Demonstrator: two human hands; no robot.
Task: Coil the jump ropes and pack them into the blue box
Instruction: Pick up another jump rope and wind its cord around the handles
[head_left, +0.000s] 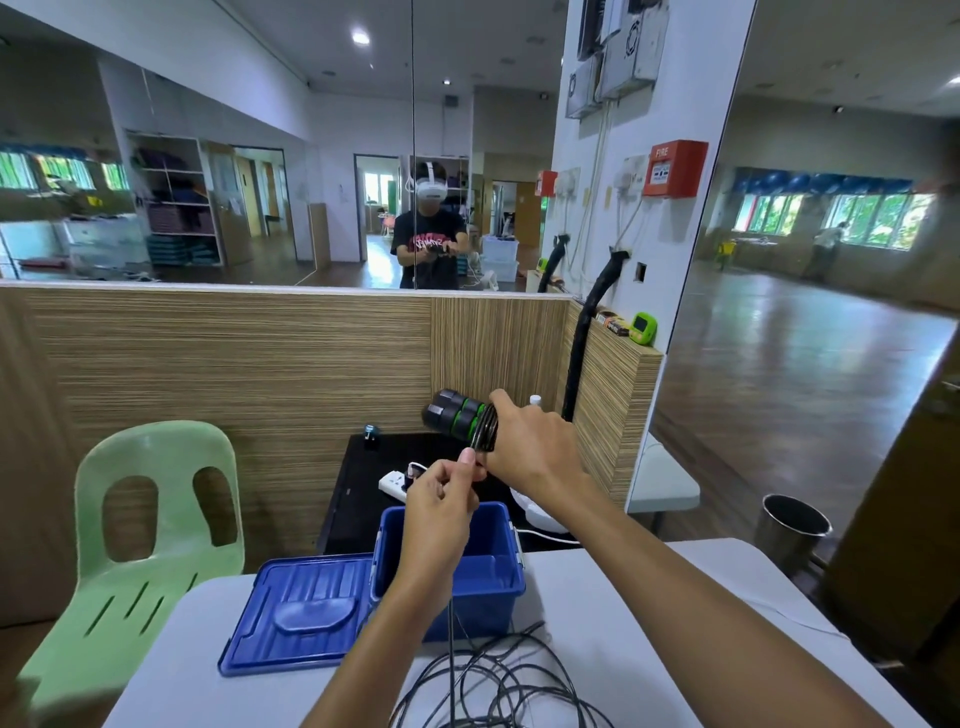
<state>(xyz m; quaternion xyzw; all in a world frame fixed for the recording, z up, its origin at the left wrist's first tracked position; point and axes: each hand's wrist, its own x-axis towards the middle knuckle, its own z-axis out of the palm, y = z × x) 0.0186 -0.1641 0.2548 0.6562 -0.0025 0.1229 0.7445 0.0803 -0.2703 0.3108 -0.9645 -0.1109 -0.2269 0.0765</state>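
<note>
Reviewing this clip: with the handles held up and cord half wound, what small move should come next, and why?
Probably another wrap: the left hand pinches the cord and should carry it around the handles that the right hand grips. A few turns already sit there, but much loose cord lies tangled on the table, and the blue box stands open.

The box (488, 582) is blue, and so is its lid (296, 613). The rope handles (457, 413) are black with green rings. The rope (498, 680) is black. The chair (156, 525) is light green. The wall (234, 358) has brown stripes.
</note>
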